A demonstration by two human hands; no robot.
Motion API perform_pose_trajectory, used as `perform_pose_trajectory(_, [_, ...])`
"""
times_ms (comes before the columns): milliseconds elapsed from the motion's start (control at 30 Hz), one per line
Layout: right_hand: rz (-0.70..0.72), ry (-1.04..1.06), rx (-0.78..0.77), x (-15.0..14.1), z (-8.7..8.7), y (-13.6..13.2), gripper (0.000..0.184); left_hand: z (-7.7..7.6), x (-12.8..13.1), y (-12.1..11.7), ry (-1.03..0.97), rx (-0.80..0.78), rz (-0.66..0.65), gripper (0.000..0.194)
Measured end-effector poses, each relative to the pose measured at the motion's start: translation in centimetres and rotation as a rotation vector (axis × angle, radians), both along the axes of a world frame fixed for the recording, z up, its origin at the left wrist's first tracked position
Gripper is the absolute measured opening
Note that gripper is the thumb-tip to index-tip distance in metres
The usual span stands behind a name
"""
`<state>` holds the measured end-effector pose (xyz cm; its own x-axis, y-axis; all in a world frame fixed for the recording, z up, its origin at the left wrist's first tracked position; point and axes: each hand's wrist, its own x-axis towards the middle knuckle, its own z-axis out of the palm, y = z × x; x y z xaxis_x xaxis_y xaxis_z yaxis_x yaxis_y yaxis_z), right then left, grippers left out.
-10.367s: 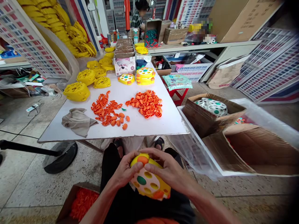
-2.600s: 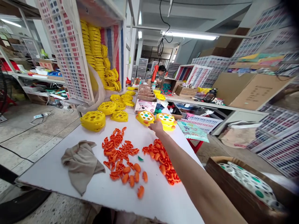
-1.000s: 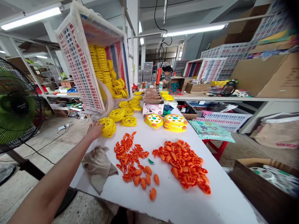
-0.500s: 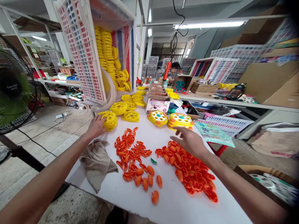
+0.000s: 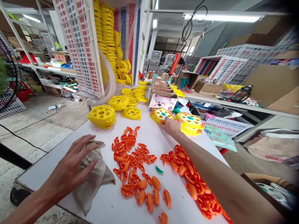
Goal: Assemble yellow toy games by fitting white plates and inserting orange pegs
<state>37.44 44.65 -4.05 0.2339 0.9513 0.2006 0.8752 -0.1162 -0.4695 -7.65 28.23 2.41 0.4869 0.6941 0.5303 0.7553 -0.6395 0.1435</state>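
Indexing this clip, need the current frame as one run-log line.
left hand: open, over grey cloth | right hand: at white-topped yellow casing | orange parts: loose on table

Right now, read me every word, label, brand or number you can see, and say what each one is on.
No text reads clearly.
Pink-and-white box: print too small.
Pale sack: red print, blurred.
White tag on the shelf edge: too small.
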Motion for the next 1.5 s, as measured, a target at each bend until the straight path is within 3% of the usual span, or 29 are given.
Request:
perform_pose_trajectory(233, [-0.123, -0.148, 0.066, 0.3, 3.9, -3.3, 0.058, -0.7, -0.8, -2.1, -0.103, -0.017, 0.017, 0.042])
perform_pose_trajectory(400, [-0.018, -0.062, 0.133, -0.6, 7.0, -8.7, 0.054, -0.2, -0.3, -3.4, -0.167, -0.001, -0.011, 0.037])
perform_pose_trajectory(500, [0.085, 0.056, 0.206, -1.6, 8.4, -12.2, 0.053, 0.6, 0.5, -4.4, -0.262, -0.076, -0.017, 0.034])
perform_pose_trajectory(567, [0.147, 0.141, 0.235, -2.4, 9.3, -14.7, 0.054, 1.3, 1.4, -5.1, -0.387, -0.238, 0.005, 0.038])
perform_pose_trajectory(667, [0.257, 0.206, 0.208, -3.9, 10.8, -19.0, 0.057, 2.8, 3.4, -6.6, -0.778, -0.69, 0.004, 0.049])
perform_pose_trajectory(800, [0.546, 0.161, 0.156, -7.6, 12.1, -25.3, 0.056, 4.4, 5.6, -9.9, -1.47, -1.303, -0.225, 0.068])
perform_pose_trajectory(933, [0.983, -0.004, 0.191, -13.0, 11.7, -30.9, 0.051, 3.7, 4.4, -14.6, -1.765, -1.522, -0.296, 0.077])
perform_pose_trajectory(1067, [1.243, -0.1, 0.043, -17.7, 11.2, -34.6, 0.051, 1.6, 0.8, -20.9, -1.893, -1.609, -0.101, 0.059])
perform_pose_trajectory(1133, [1.29, -0.056, -0.026, -19.2, 10.9, -34.4, 0.054, 0.7, -1.1, -23.4, -1.951, -1.552, 0.014, 0.044])
perform_pose_trajectory(1233, [1.218, 0.16, -0.079, -21.1, 10.0, -30.8, 0.075, 0.0, -3.3, -25.1, -2.067, -1.407, 0.107, 0.034])
perform_pose_trajectory(1267, [1.157, 0.233, -0.089, -22.0, 9.5, -28.9, 0.082, 0.0, -3.7, -25.2, -2.118, -1.327, 0.122, 0.033])
perform_pose_trajectory(1367, [0.867, 0.243, 0.094, -26.1, 7.3, -22.8, 0.08, 0.5, -4.2, -24.3, -2.253, -1.028, 0.177, 0.033])
perform_pose_trajectory(1433, [0.793, 0.254, 0.12, -29.3, 5.8, -19.7, 0.079, 0.8, -4.2, -23.3, -2.304, -0.878, 0.233, 0.039])
perform_pose_trajectory(1500, [0.785, 0.284, 0.118, -31.8, 4.8, -17.8, 0.059, 0.8, -4.1, -22.5, -2.345, -0.776, 0.284, 0.045])
